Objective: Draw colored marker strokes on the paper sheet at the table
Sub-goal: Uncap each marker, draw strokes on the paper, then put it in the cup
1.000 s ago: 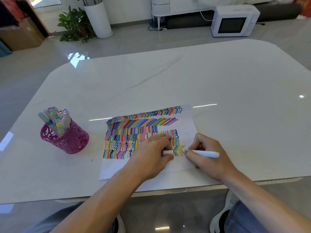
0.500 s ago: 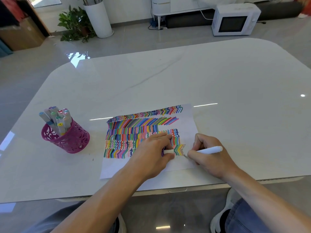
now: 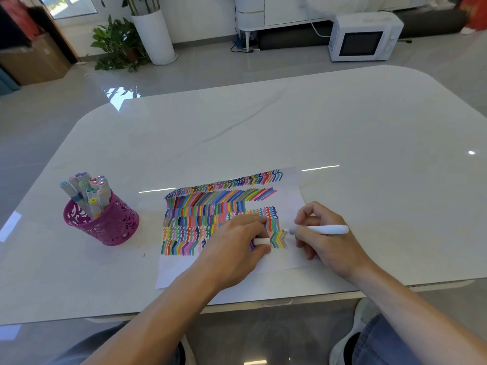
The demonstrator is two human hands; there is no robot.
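A white paper sheet [image 3: 288, 262] lies near the table's front edge, covered with rows of coloured strokes. My right hand [image 3: 326, 241] grips a white marker [image 3: 320, 229], its tip at the right end of a chevron row on the sheet. My left hand [image 3: 237, 246] rests on the paper and holds a white marker cap [image 3: 261, 241] between thumb and fingers. It hides part of the lower rows.
A magenta cut-out pen cup [image 3: 105, 222] with several markers [image 3: 88, 192] stands left of the sheet. The glossy white table [image 3: 290, 127] stretches far beyond. On the floor behind are a white microwave [image 3: 365, 38] and a potted plant [image 3: 118, 46].
My right hand has shifted the marker a little up along the chevron stroke, and the pen now lies flatter. The left hand stays in place on the paper.
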